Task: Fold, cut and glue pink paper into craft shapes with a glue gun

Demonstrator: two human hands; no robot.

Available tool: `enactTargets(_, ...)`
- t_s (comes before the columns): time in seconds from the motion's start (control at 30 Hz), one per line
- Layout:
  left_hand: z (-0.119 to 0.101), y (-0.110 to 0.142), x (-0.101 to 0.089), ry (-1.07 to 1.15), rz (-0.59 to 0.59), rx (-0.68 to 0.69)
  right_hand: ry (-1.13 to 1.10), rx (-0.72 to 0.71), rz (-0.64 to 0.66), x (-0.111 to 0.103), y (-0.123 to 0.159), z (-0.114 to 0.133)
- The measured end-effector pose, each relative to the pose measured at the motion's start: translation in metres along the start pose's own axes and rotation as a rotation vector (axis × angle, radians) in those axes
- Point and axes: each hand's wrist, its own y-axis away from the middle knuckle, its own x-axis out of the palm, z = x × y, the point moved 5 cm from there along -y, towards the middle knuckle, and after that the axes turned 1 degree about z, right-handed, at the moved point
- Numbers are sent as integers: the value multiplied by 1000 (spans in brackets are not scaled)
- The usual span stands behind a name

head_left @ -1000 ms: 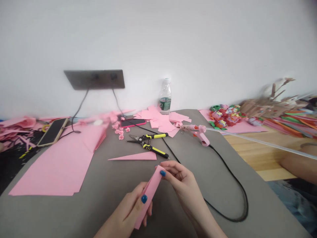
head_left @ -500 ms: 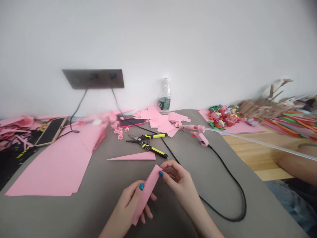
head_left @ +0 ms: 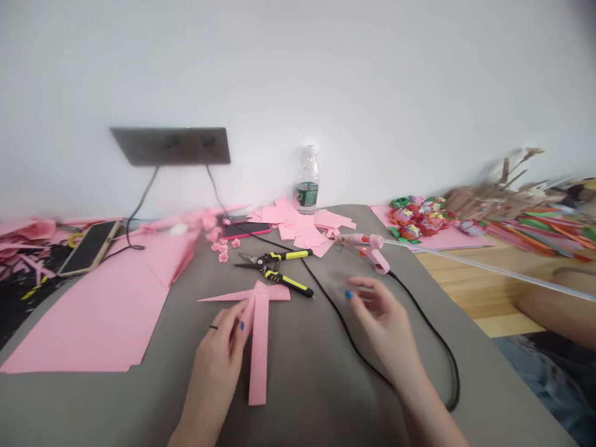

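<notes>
My left hand (head_left: 218,357) pinches one side of a folded strip of pink paper (head_left: 259,366). Its folds stand apart in a narrow V, with the top end over a long, pointed pink paper piece (head_left: 218,297) on the table. My right hand (head_left: 384,326) is off the paper, fingers apart and holding nothing, just below a pink glue gun (head_left: 375,256). Yellow-and-black scissors (head_left: 288,282) lie opened beyond the strip. The palm side of my left hand is hidden.
Pink paper sheets (head_left: 93,323) are stacked at left beside a phone (head_left: 90,248). A water bottle (head_left: 308,186) stands at the wall among pink paper squares (head_left: 291,223). The glue gun's black cable (head_left: 433,320) loops at right. Colourful paper flowers (head_left: 421,220) lie farther right.
My right hand has let go of the pink paper and moved right toward the glue gun. The strip has swung upright and its folds have spread, with my left hand now at its left side.
</notes>
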Motion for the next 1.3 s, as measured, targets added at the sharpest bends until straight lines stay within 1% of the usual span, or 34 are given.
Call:
enactTargets(0.07, 4, -3, -12, -46, -82, -10, 172, -79, -192, -26, -19, -10)
enactTargets(0.1, 6, -5, -19, -65, -117, -25, 246, -96, -243, -37, -29, -18)
enactTargets(0.13, 8, -7, -26, -81, -146, -44, 295, -95, -249, -44, -41, -27)
enactTargets(0.23, 13, -14, -48, -112, -233, -71, 295, -49, -87, -50, -75, -53)
enactTargets(0.27, 15, -16, -52, -92, -235, -75, 284, -42, -49, -51, -83, -58)
enactTargets(0.3, 15, -17, -54, -65, -222, -76, 271, -39, -15, -50, -90, -61)
enactTargets(0.37, 13, -18, -52, -16, -153, -44, 238, -38, 39, -49, -97, -61)
enactTargets(0.43, 6, -16, -46, -2, -66, 38, 192, -34, 79, -49, -96, -57)
enactTargets(0.5, -2, -13, -37, -7, 22, 125, 112, -14, 82, -54, -89, -52)
enactTargets(0.57, -7, -9, -28, -14, 98, 158, 12, 20, 49, -61, -76, -46)
enactTargets(0.67, -3, -7, -14, -79, 203, 99, -97, 65, 21, -70, -47, -36)
enactTargets(0.73, 2, -5, -4, -162, 259, 32, -145, 101, 35, -69, -25, -28)
enactTargets(0.8, 5, -4, 4, -222, 284, -1, -237, 239, 133, -59, 0, -24)
enactTargets(0.83, 4, -3, 6, -227, 285, 5, -263, 298, 195, -52, 12, -22)
enactTargets(0.9, 1, -2, 10, -190, 268, 46, -308, 348, 303, -37, 33, -16)
enactTargets(1.03, -4, 0, 11, -86, 258, 102, -337, 368, 397, -10, 60, -11)
enactTargets(1.1, -3, 0, 10, -55, 240, 115, -313, 348, 428, 2, 68, -10)
enactTargets(1.17, -1, 1, 9, -27, 198, 130, -288, 303, 438, 12, 75, -9)
enactTargets(1.23, 2, 1, 9, -6, 163, 131, -262, 271, 423, 20, 81, -8)
enactTargets(1.3, 3, 1, 10, 12, 142, 118, -218, 268, 387, 25, 87, -8)
